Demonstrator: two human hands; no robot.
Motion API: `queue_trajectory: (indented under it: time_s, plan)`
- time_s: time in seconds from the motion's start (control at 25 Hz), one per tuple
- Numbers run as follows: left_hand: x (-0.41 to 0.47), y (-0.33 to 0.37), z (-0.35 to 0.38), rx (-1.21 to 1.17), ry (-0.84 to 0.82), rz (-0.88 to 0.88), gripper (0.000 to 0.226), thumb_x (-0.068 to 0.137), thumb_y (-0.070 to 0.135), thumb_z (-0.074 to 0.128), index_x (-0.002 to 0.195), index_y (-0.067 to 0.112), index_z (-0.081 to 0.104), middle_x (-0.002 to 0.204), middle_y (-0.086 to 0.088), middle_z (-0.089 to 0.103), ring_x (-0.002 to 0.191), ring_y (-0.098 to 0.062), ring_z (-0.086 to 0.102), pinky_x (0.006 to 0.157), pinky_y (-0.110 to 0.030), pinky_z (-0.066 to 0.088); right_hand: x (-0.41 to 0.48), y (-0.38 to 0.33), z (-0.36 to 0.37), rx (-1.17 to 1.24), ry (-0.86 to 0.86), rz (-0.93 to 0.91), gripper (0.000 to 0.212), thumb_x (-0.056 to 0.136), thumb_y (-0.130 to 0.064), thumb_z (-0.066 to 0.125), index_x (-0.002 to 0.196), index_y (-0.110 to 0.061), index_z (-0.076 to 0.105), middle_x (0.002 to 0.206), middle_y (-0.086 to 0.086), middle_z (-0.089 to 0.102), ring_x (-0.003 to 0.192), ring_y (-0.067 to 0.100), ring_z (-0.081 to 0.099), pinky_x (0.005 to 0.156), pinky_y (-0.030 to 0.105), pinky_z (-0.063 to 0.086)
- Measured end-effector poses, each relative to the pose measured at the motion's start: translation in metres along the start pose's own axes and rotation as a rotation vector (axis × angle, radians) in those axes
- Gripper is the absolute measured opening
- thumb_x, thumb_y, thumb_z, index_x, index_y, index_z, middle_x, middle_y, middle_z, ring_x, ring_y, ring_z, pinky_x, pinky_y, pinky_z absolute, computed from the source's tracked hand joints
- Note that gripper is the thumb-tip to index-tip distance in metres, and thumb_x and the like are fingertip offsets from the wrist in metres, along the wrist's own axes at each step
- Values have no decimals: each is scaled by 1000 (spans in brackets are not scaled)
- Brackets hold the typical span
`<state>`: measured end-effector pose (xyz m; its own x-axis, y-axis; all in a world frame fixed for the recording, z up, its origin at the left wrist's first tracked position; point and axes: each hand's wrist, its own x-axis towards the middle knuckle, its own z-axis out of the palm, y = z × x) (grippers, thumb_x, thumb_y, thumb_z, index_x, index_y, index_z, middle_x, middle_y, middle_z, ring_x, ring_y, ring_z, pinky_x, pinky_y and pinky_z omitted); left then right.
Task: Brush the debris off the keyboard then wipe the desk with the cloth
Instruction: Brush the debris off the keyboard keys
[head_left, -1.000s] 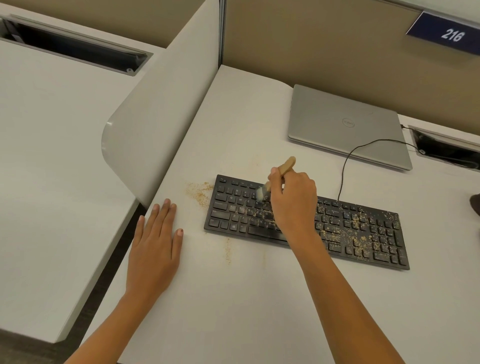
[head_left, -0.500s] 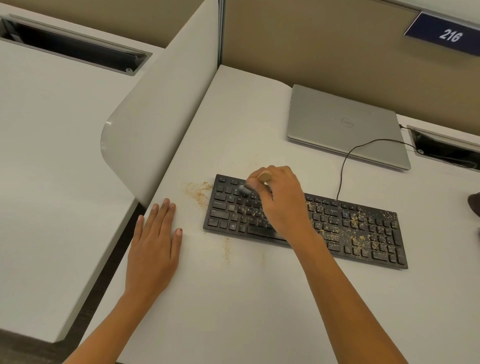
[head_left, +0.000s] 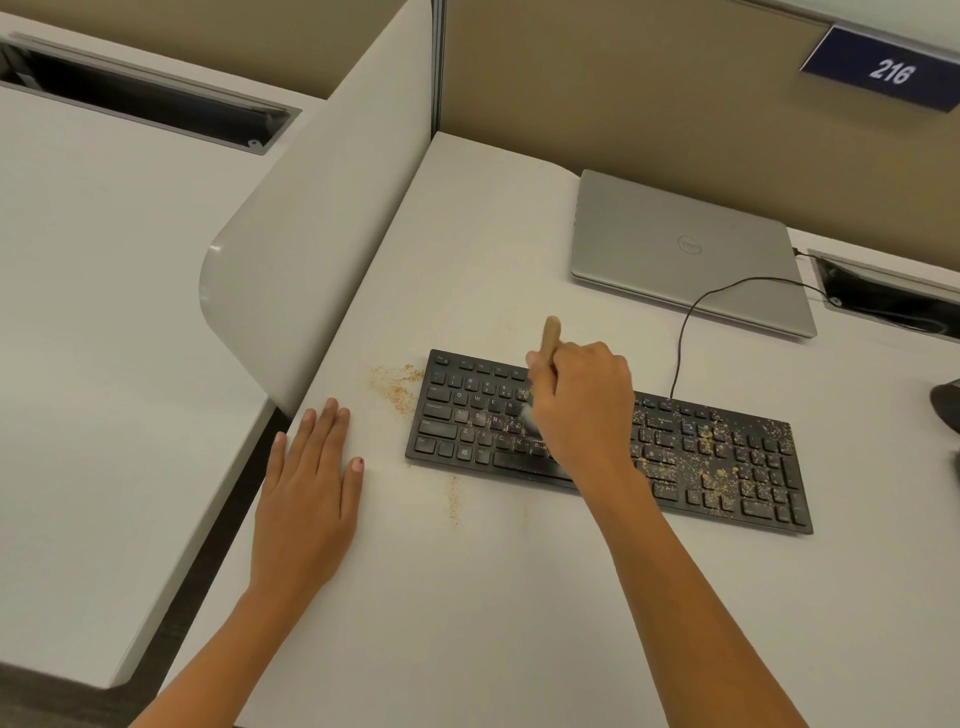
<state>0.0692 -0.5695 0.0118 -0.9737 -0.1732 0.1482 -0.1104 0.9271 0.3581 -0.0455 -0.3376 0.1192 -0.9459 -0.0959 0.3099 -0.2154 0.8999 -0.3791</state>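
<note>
- Right hand (head_left: 582, 405) has its fingers curled round a little wooden-handled brush (head_left: 549, 335). The handle tip pokes up past the knuckles, and the bristles are down on the letter keys of the black keyboard (head_left: 727, 467), left of its middle.
- Left hand (head_left: 306, 493) lies flat on the surface (head_left: 467, 623), fingers straight and holding nothing. It's near the keyboard's left end but not touching it.
- The left block of keys looks mostly clean. There's a crumb pile (head_left: 397, 384) on the surface just off that end, plus a thin streak in front.
- The right half is thick with debris (head_left: 717, 447), so I'd guess the brushing is about half done.
- To do this bit well, I'd use short light flicks in 1 direction, row by row, all toward that same pile. Angle the bristles into the gaps between keys.
- I'd pin a keyboard corner with the left hand so it doesn't skate.
- Don't flick grit back at the closed laptop (head_left: 675, 249). No cloth in view yet.
</note>
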Motion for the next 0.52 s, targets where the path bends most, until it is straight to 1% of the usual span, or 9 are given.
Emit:
queue_trajectory:
  time_s: [0.04, 0.12, 0.2, 0.24, 0.32, 0.4, 0.44, 0.52]
  plan:
    - [0, 0, 0, 0, 0, -2, 61, 103, 42, 17, 156, 13, 24, 163, -1, 22, 152, -15, 11, 124, -38, 5, 0, -2, -2, 23, 32, 40, 36, 99, -28, 48, 72, -8, 62, 62, -1, 54, 67, 24, 50, 69, 37, 37]
    - [1, -1, 0, 1, 0, -6, 61, 103, 42, 16, 156, 13, 24, 163, -1, 22, 152, -15, 11, 124, -38, 5, 0, -5, -3, 74, 14, 54, 38, 101, -27, 45, 73, -9, 62, 62, -1, 57, 68, 23, 50, 71, 38, 39]
    - [0, -1, -1, -5, -1, -5, 62, 103, 43, 16, 156, 13, 24, 163, -1, 22, 152, -14, 10, 124, -36, 3, -1, -6, -2, 53, -33, 36, 40, 101, -25, 44, 64, -12, 54, 52, -7, 46, 61, 22, 47, 71, 37, 39]
    - [0, -1, -1, -5, -2, -4, 62, 103, 43, 16, 156, 13, 24, 163, -1, 22, 152, -14, 10, 124, -36, 3, -1, -6, -2, 52, -36, 41, 41, 100, -24, 44, 61, -12, 50, 49, -7, 41, 58, 22, 45, 70, 37, 39]
    - [0, -1, -1, -3, 0, -2, 62, 103, 43, 16, 156, 13, 24, 163, -1, 22, 152, -14, 10, 124, -35, 2, 0, -3, -2, 72, -20, 49, 41, 100, -26, 45, 64, -10, 54, 51, -3, 45, 58, 23, 47, 68, 38, 40]
    - [0, -1, -1, -4, 0, -3, 61, 103, 42, 17, 156, 13, 24, 163, -1, 22, 152, -14, 10, 124, -35, 2, -1, -1, -1, 63, -21, 27, 38, 101, -27, 45, 71, -9, 60, 52, -7, 44, 60, 23, 47, 71, 37, 38]
    - [0, -1, -1, -3, 0, -2, 61, 103, 42, 17, 156, 13, 23, 163, -1, 22, 152, -14, 10, 124, -35, 2, -2, -2, -2, 43, -27, 12, 37, 101, -27, 46, 71, -9, 61, 51, -8, 42, 60, 23, 47, 72, 38, 39]
    - [0, -1, -1, -3, -1, -4, 61, 103, 42, 17, 156, 13, 23, 163, -1, 21, 152, -14, 10, 124, -35, 2, 0, -2, -3, 34, -33, -2, 37, 100, -27, 46, 69, -10, 60, 52, -4, 46, 60, 23, 47, 74, 38, 40]
